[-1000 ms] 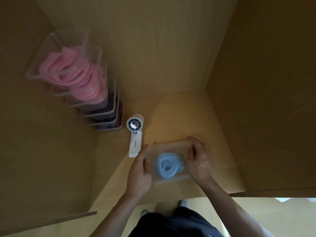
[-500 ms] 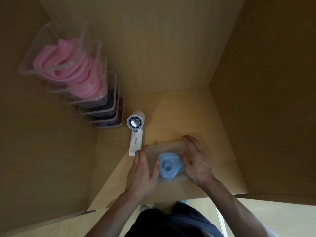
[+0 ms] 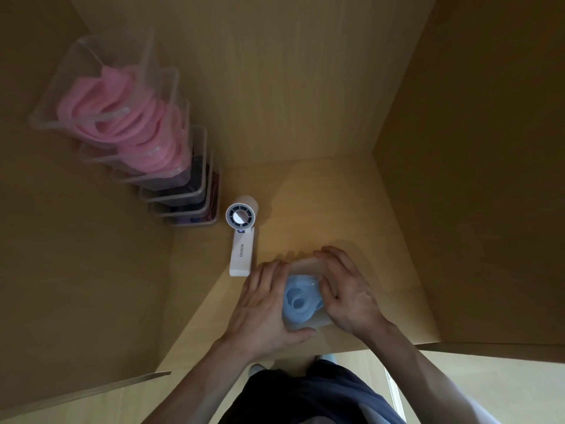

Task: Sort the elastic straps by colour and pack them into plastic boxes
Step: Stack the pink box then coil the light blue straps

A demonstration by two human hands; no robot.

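A clear plastic box (image 3: 305,264) sits on the wooden shelf near its front edge, with coiled light-blue elastic straps (image 3: 301,301) inside. My left hand (image 3: 266,307) lies over the box's left side, fingers on top and thumb along its near edge. My right hand (image 3: 345,289) covers the right side, fingers spread over the lid and thumb pressing down near the straps. Much of the box is hidden under both hands. At the back left a stack of clear boxes (image 3: 128,123) holds pink straps (image 3: 122,117) on top and dark ones lower down.
A white handheld fan (image 3: 242,237) lies just left of the box, its round head pointing to the back. Wooden walls close in the shelf (image 3: 321,203) on the left, back and right. Bare shelf lies behind and right of the box.
Both hands have slid from the box's sides onto its top, closing in over the blue straps. The box has stayed in place.
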